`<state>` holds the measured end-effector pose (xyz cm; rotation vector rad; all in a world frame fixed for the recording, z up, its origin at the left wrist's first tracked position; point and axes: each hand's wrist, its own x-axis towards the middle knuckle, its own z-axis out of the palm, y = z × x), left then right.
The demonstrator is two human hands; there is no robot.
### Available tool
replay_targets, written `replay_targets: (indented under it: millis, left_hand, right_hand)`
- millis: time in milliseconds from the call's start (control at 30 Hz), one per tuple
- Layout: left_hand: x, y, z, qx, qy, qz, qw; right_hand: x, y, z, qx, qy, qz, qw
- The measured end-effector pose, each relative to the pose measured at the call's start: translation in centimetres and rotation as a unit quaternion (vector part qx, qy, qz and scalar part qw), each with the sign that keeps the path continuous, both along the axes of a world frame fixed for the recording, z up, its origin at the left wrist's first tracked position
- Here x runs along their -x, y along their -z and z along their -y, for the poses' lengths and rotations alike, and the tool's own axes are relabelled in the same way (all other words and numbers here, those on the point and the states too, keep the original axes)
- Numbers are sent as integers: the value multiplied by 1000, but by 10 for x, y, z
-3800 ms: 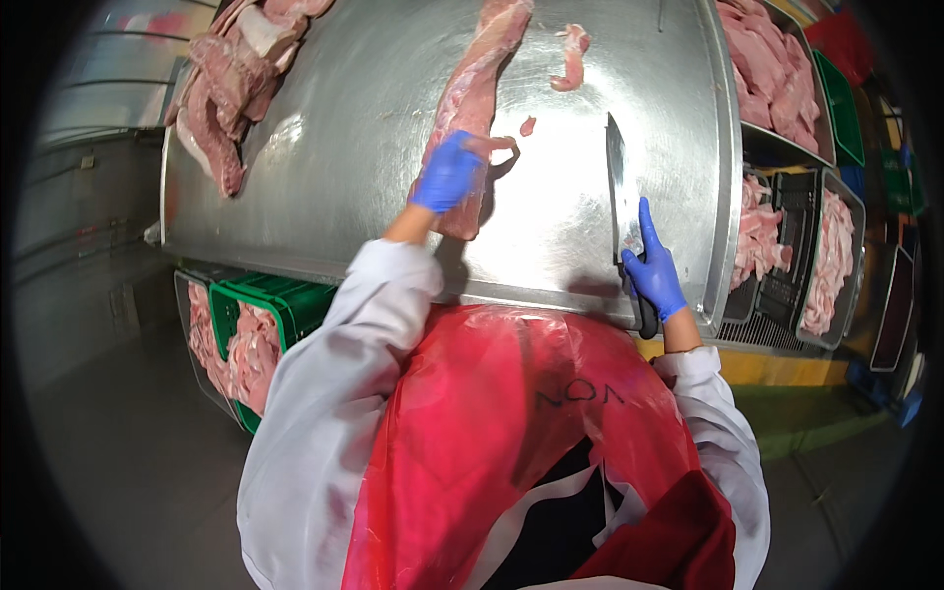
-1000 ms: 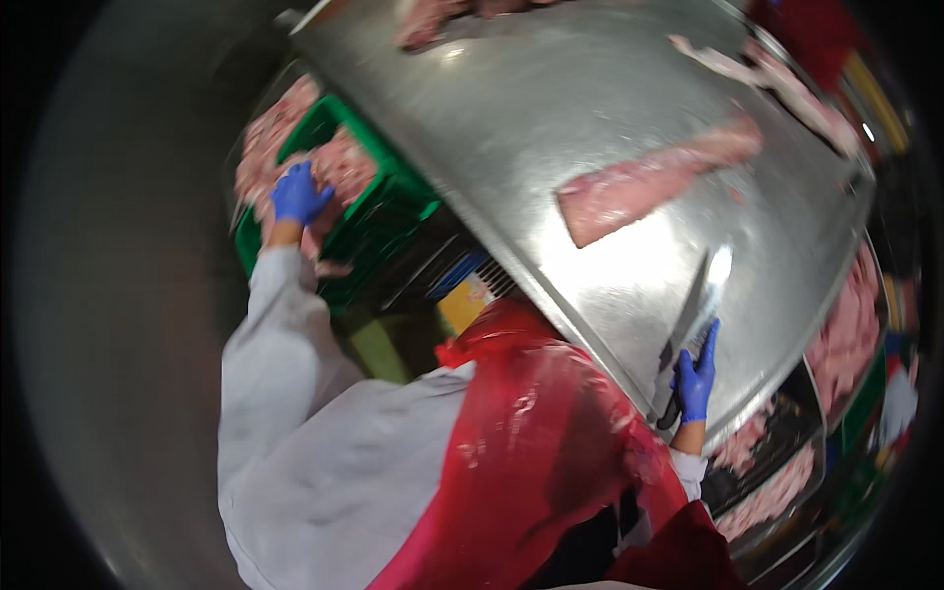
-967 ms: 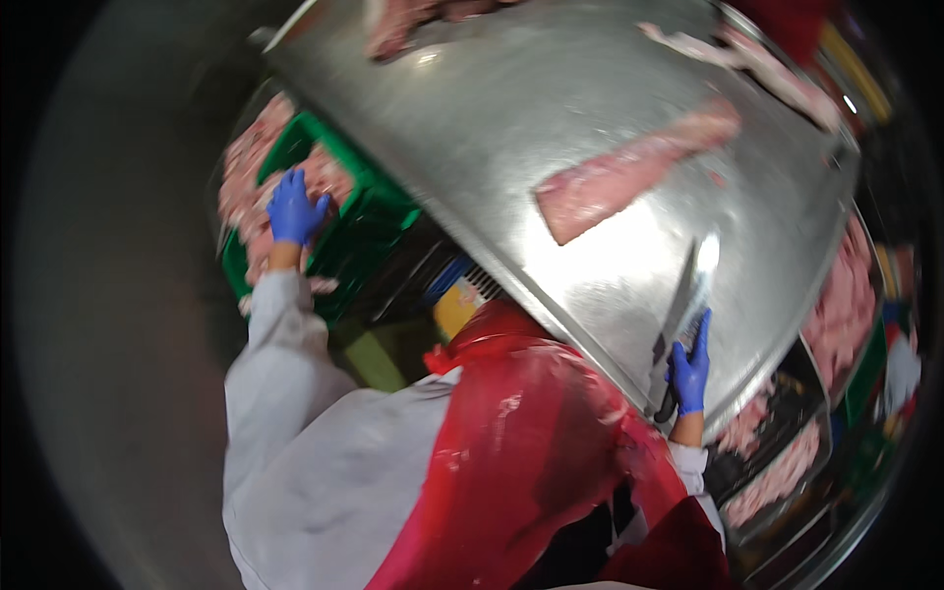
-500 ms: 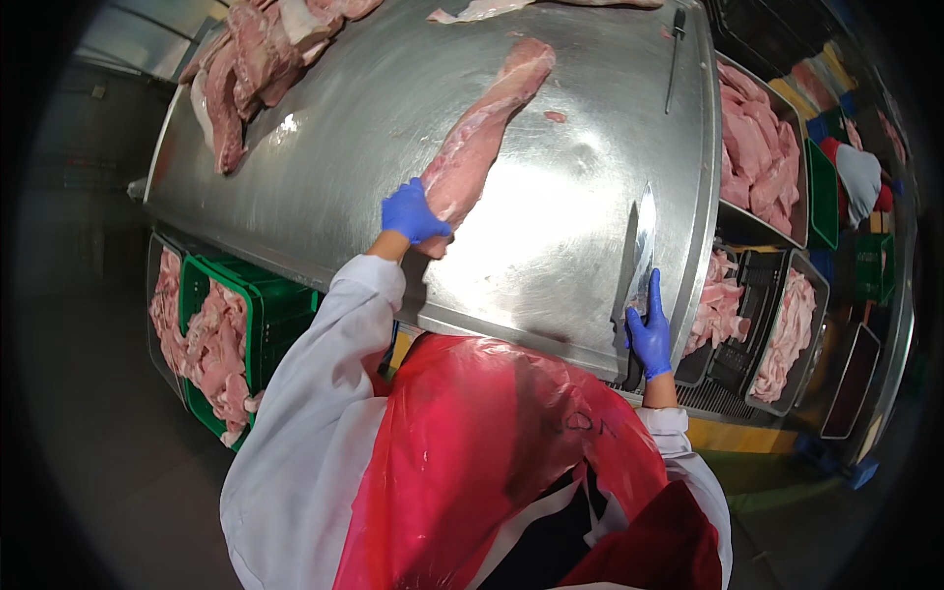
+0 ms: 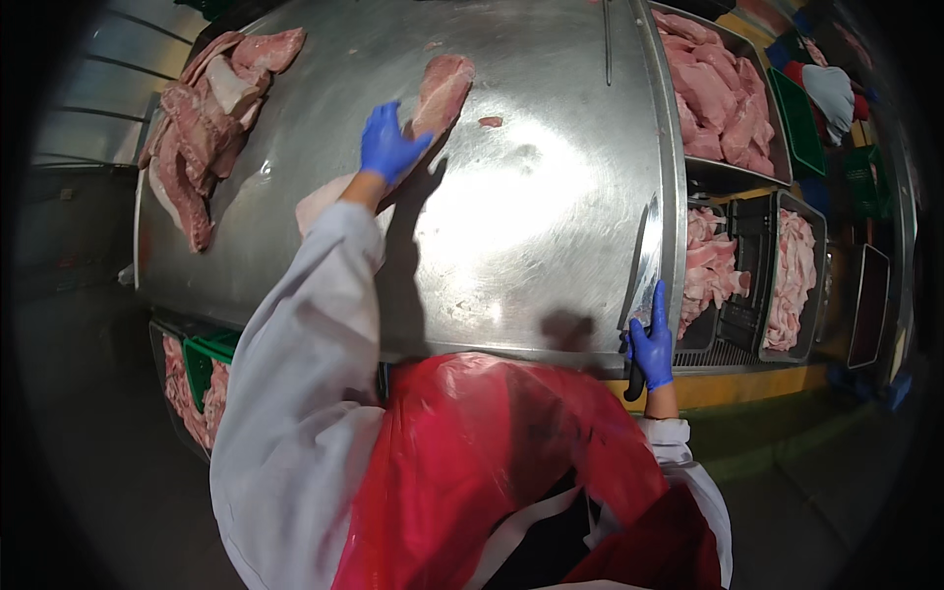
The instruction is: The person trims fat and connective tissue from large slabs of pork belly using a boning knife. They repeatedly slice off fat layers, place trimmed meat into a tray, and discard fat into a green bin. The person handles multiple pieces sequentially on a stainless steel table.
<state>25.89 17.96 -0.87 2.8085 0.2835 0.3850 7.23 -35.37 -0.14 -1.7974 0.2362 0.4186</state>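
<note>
My left hand [image 5: 388, 146], in a blue glove, grips a long pink piece of meat [image 5: 444, 93] around its middle. The meat lies slantwise on the steel table [image 5: 551, 295]; its near end passes beneath my left wrist and sleeve. At the table's right edge, my right hand [image 5: 652, 342], also blue-gloved, holds a knife [image 5: 646, 251]. The blade points away from me along the edge, and the black handle shows beside the palm. My right index finger is stretched out. A small meat scrap [image 5: 491, 122] lies right of the long piece.
Several larger cuts of meat [image 5: 202, 128] are heaped at the table's far left. A sharpening rod [image 5: 608, 44] lies far right. Beyond the right edge stand a bin of meat [image 5: 723, 93] and crates of trimmings [image 5: 792, 280]. Another person [image 5: 829, 98] is farther right.
My left hand has moved farther away along the meat, and the meat's near end has swung left. My right hand still holds the knife at the edge. The view has shifted.
</note>
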Motion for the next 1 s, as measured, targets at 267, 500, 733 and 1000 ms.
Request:
replay_targets:
  millis: [267,500,733,1000]
  left_hand:
    - [-153,50,18,120,-117,-117,979]
    - [-60,80,95,362,-7,-31,932]
    - [-17,-27,183,-67,323,-226,917]
    - [-25,-15,175,-86,287,-322,898]
  right_hand:
    - [27,-24,0,138,1,50,989]
    - [28,2,-13,108,31,12,994]
    - [-46,39,-46,73,-15,77,994]
    - [-123,52,-133,-22,22,74,997]
